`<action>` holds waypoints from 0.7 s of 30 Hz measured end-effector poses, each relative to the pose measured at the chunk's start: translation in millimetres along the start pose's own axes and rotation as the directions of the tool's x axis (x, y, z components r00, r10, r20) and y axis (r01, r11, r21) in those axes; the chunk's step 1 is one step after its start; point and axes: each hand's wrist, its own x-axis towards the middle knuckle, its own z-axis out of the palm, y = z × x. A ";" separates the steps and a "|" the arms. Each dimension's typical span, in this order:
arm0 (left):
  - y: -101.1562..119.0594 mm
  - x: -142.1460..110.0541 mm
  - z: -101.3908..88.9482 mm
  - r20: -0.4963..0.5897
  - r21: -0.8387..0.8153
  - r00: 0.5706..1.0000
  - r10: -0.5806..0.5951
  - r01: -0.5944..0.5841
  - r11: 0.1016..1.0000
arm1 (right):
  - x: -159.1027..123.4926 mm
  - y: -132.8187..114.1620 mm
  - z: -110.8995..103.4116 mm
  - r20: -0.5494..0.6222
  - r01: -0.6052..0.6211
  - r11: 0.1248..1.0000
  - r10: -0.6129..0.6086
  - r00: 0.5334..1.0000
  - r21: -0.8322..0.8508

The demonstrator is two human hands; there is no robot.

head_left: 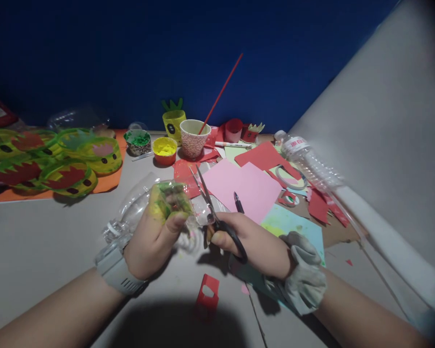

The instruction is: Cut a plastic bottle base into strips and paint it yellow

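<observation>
My left hand (157, 232), smeared with green and yellow, grips a clear plastic bottle piece (199, 211). Its fingers curl behind the see-through plastic, and a grey watch sits on the wrist. Black-handled scissors (230, 233) are in my right hand (239, 229), blades parted and pointing up and away from me. The blades stand close against the plastic's right side; whether they bite into it I cannot tell. A clear plastic bottle part (130, 203) lies behind my left hand. Beyond the right hand are a black pen (238, 202) and pink paper (244, 181).
Several yellow-green decorated cups (68, 179) sit on orange paper at left. Behind stand a patterned cup (195, 140) with a red stick, a yellow paint tub (165, 151) and a green one (137, 141). Right are a bottle (311, 162), tape roll (291, 177); nearer, a red cutout (208, 292).
</observation>
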 end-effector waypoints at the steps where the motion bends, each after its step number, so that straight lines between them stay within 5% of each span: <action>1: -0.5 -0.1 0.0 -0.002 0.010 1.000 0.005 -0.005 1.000 | 0.1 0.1 0.1 -0.002 0.004 1.000 -0.004 1.000 -0.002; 7: -0.6 -0.8 0.8 -0.021 0.061 1.000 -0.004 0.005 0.998 | 0.7 0.9 2.7 -0.037 -0.003 1.000 0.003 0.999 0.001; 21: -5.4 2.1 3.4 -0.043 -0.096 0.995 -0.086 0.082 0.992 | 0.9 3.6 9.2 -0.150 -0.067 0.998 0.069 0.986 0.017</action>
